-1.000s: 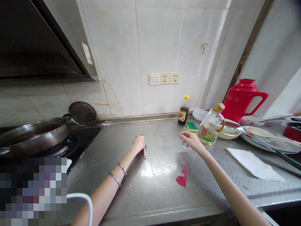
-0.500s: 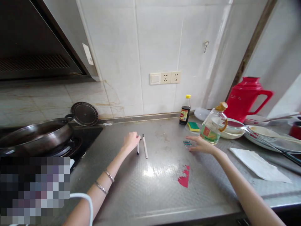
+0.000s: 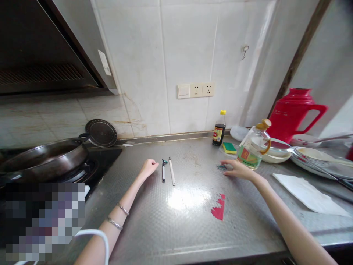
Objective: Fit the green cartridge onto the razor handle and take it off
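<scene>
Take each hand as the centre of a dial, twelve toward the tiled wall. Your left hand (image 3: 149, 167) rests low over the steel counter (image 3: 154, 221), fingers curled and pressed together in a loose fist; nothing shows in it, though you cannot tell what the palm covers. Two silver bracelets (image 3: 118, 217) circle that forearm. Just beside this hand, at three o'clock and apart from it, lies the razor (image 3: 163, 171), its teal head at twelve and its black-and-white handle running down to six. Past it, also at three, a slim pale stick (image 3: 172, 171) lies almost parallel, close but not touching, with a hole in its near end. Out at nine, a steel frying pan (image 3: 44, 162) sits on the stove.

Your right hand (image 3: 234, 169) reaches in with thumb and fingers spread around a small pack (image 3: 220, 167) of teal-and-black bars, apparently razor cartridges. The pack lies flat on the counter at nine o'clock, at the opening between your fingertips; you cannot tell whether they touch it. At twelve from this hand is a green-and-yellow sponge (image 3: 229, 148), at eleven the dark sauce bottle (image 3: 218, 133) with a yellow cap, and near one a glass oil jug (image 3: 249, 154). A red thermos flask (image 3: 292, 116) stands at two, white paper (image 3: 310, 195) lies just past three, and a torn red scrap (image 3: 220, 209) lies at seven.
</scene>
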Tool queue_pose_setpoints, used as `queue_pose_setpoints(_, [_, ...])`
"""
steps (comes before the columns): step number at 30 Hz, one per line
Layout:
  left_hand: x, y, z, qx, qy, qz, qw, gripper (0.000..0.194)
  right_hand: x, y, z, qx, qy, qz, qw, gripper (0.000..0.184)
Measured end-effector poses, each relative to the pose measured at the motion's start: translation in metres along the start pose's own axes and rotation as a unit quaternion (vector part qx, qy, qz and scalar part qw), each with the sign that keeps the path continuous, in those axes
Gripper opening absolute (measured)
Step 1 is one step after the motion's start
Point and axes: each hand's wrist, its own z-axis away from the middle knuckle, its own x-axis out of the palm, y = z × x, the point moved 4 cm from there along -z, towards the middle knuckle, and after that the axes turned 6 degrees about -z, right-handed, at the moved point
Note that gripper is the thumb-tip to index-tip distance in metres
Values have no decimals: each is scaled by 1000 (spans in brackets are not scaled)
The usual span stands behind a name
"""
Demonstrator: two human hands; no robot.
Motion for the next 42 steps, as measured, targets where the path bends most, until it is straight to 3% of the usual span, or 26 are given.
queue_pose_setpoints(6, [1,0,-1,-3,-1,20,1000,26,12,-52,-18,-31,6,-37,999,56])
queue_pose_setpoints(11, [1,-2,-1,-9,4,24,1000,25,53,-107,-54,-109,-39,-68,991,58])
queue_pose_setpoints(16, [1,-5,0,-11,9,27,1000,23,86,-134,-78,-142,-59,-75,985,57])
queue_pose_setpoints(27, [4,-12,-1,-18,10,35,999,20,108,-136,-88,-120,-59,-62,989,68])
queue_pose_setpoints(42, [9,-5,2,-12,6,19,1000,22,117,-122,-90,-120,-44,-109,986,84])
